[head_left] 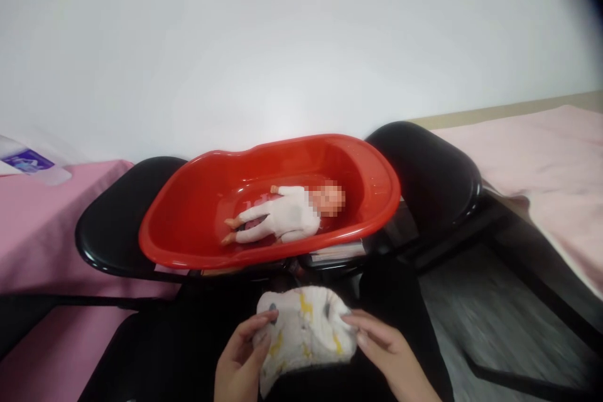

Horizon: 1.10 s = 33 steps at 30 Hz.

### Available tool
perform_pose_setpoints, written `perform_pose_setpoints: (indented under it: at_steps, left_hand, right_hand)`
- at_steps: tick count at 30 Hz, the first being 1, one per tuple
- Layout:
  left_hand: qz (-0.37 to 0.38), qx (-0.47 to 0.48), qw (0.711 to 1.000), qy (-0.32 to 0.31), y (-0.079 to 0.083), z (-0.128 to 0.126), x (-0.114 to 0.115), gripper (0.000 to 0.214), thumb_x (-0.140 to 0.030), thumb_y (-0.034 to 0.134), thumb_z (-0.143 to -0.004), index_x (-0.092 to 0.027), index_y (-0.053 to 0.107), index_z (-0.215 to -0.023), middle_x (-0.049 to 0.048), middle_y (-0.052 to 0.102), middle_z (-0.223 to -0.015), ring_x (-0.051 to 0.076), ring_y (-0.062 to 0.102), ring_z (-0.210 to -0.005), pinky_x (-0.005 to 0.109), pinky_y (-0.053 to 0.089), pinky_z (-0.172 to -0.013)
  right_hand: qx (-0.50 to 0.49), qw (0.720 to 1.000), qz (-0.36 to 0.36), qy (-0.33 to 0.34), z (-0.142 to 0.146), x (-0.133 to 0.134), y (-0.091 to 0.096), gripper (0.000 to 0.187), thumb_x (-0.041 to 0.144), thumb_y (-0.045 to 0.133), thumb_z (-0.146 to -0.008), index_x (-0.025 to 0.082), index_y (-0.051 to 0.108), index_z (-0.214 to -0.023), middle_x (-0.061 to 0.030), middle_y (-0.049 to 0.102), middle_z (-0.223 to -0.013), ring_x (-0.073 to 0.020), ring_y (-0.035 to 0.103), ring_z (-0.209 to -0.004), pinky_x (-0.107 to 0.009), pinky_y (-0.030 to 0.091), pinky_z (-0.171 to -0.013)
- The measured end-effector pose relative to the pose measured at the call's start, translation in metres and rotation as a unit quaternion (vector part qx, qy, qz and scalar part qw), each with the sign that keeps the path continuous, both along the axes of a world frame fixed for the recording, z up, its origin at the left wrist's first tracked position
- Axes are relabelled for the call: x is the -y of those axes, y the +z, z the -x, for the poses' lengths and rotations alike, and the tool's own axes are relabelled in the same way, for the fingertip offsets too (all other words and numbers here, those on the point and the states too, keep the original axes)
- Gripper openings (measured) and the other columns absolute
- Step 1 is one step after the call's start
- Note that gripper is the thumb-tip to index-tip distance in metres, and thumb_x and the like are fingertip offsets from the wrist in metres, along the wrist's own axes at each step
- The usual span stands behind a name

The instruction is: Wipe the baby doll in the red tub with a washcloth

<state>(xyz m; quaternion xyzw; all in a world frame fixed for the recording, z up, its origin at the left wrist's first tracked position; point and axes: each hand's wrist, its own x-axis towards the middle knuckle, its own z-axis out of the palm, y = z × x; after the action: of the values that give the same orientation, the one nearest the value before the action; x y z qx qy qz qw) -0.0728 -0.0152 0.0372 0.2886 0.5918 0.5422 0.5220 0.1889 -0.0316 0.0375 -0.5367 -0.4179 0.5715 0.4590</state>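
Between my two hands is a white cloth (304,333) with yellow and grey animal prints, held up over my lap. My left hand (245,352) pinches its left side between thumb and fingers. On the right side, my right hand (384,348) grips the cloth's edge the same way. Beyond the cloth stands a red baby bathtub (188,245). A baby doll (287,213) in a white suit lies on its back inside, head to the right and bare feet to the left.
The tub rests across black chairs, with one black seat (424,169) on the right and another black seat (113,220) on the left. Pink-covered surfaces (541,163) flank both sides. A white package (32,163) with a purple label lies far left. Behind is a white wall (301,44).
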Motion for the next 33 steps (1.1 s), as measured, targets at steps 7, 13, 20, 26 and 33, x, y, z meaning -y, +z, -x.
perform_pose_setpoints:
  at_steps: [7,13,20,26,33]
  left_hand:
    - [-0.243,-0.139,0.959,-0.047,0.064,0.02,-0.044,0.016,-0.025,0.07,-0.083,-0.021,0.068,-0.098,0.0076,0.068,-0.118,0.027,0.057,-0.122,0.042,0.048,-0.102]
    - [-0.289,-0.461,0.829,-0.131,0.067,0.015,-0.101,0.037,-0.028,0.059,-0.091,-0.025,0.059,-0.127,0.0083,0.045,-0.148,0.029,0.038,-0.139,0.053,0.031,-0.114]
    - [-0.263,-0.697,0.649,-0.153,0.023,0.011,-0.098,0.04,-0.031,0.055,-0.094,-0.023,0.057,-0.132,0.0105,0.047,-0.146,0.033,0.032,-0.141,0.061,0.022,-0.113]
    - [-0.279,-0.702,0.615,-0.224,0.029,0.013,-0.128,0.038,-0.036,0.049,-0.096,-0.02,0.059,-0.13,0.0105,0.066,-0.118,0.028,0.057,-0.114,0.052,0.032,-0.109]
    - [-0.244,-0.602,0.662,-0.374,0.047,0.019,-0.157,0.04,-0.045,0.039,-0.099,-0.027,0.062,-0.126,0.0041,0.067,-0.121,0.022,0.06,-0.114,0.035,0.045,-0.098]
  right_hand:
    - [0.089,0.968,-0.232,0.026,-0.009,-0.07,0.089,0.033,0.043,0.061,-0.09,0.03,0.071,-0.118,-0.0062,0.063,-0.13,-0.0269,0.056,-0.124,-0.042,0.042,-0.108]
    - [0.204,0.945,-0.25,-0.043,0.024,-0.101,0.094,0.063,0.037,0.057,-0.092,0.035,0.033,-0.15,-0.0041,0.038,-0.153,-0.0245,0.053,-0.127,-0.045,0.042,-0.109]
    - [0.311,0.928,-0.177,-0.105,0.023,-0.03,-0.027,0.042,0.035,0.05,-0.094,0.025,0.053,-0.134,-0.0073,0.042,-0.15,-0.0254,0.039,-0.139,-0.049,0.032,-0.116]
    - [0.356,0.928,-0.082,-0.073,-0.007,0.026,-0.082,0.038,0.039,0.05,-0.093,0.023,0.06,-0.125,-0.0091,0.051,-0.141,-0.0262,0.05,-0.13,-0.046,0.044,-0.108]
    - [0.303,0.947,-0.098,-0.032,0.002,-0.004,-0.053,0.033,0.038,0.051,-0.093,0.025,0.065,-0.121,-0.009,0.054,-0.137,-0.0253,0.051,-0.129,-0.046,0.039,-0.112]
